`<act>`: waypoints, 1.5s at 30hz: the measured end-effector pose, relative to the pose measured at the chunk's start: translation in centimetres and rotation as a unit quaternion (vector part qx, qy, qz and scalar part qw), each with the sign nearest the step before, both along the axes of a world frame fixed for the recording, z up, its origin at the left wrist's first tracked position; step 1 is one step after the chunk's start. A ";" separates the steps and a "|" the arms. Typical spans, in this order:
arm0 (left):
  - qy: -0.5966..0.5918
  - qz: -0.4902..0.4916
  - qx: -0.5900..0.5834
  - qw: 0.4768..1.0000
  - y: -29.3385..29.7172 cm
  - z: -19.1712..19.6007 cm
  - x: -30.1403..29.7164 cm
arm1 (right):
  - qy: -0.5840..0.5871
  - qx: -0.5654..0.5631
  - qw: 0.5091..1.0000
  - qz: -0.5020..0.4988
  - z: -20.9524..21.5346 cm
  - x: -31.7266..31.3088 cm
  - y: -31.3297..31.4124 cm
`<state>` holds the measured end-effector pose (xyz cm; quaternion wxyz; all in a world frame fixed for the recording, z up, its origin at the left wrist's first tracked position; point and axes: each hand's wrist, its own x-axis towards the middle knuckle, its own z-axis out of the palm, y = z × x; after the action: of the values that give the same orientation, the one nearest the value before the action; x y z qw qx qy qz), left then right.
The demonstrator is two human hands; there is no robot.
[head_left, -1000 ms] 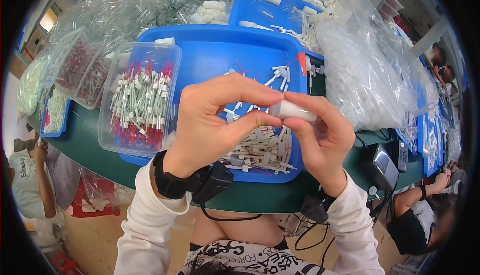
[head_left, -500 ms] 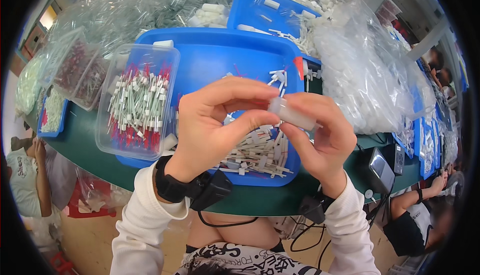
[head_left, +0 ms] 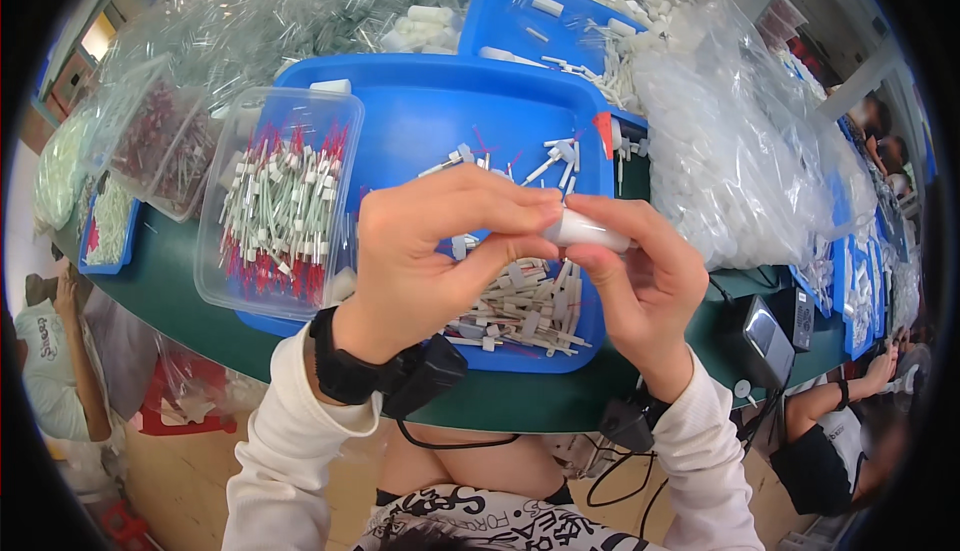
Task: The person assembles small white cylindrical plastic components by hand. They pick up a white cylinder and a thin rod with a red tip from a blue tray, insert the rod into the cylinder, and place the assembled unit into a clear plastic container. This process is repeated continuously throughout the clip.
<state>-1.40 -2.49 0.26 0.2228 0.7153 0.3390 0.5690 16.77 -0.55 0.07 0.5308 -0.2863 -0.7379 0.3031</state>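
Observation:
A short white plastic cylinder [head_left: 592, 232] lies nearly level between my two hands, above the large blue tray. My left hand [head_left: 450, 231] pinches its left end between thumb and fingertips, which hide that end. On its right part, the thumb and fingers of my right hand [head_left: 645, 276] are closed round it. Below my hands, a pile of thin white sticks with small pale collars [head_left: 525, 316] lies in the large blue tray [head_left: 430, 86]. More of these sticks, some with red ends, are scattered farther back in it.
To the left, a clear plastic box [head_left: 280, 201] full of red-ended sticks overlaps the tray. Bags of clear tubes [head_left: 280, 16] are heaped behind. A second blue tray [head_left: 505, 16] and a clear bag of white parts [head_left: 715, 151] stand back right. A black device [head_left: 765, 336] sits right.
The cylinder has turned slightly in my fingers and now looks more opaque white. My right fingers have shifted a little along it; both hands keep hold.

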 end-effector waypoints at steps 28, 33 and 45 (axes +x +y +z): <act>-0.051 -0.022 -0.056 0.997 0.4 -0.2 0.9 | -0.137 0.096 0.985 -0.049 -0.6 -0.2 1.0; -0.133 -0.041 -0.146 0.979 0.6 0.1 0.9 | 0.190 -0.354 0.884 0.239 -0.1 0.8 1.2; -0.039 -0.015 -0.167 0.985 0.6 -0.4 1.1 | 0.289 -0.471 0.716 0.428 0.2 1.3 1.4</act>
<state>-0.32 -1.93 -0.15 0.3609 0.6500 0.4096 0.5286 18.06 0.87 0.23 0.3284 -0.0514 -0.3547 0.8739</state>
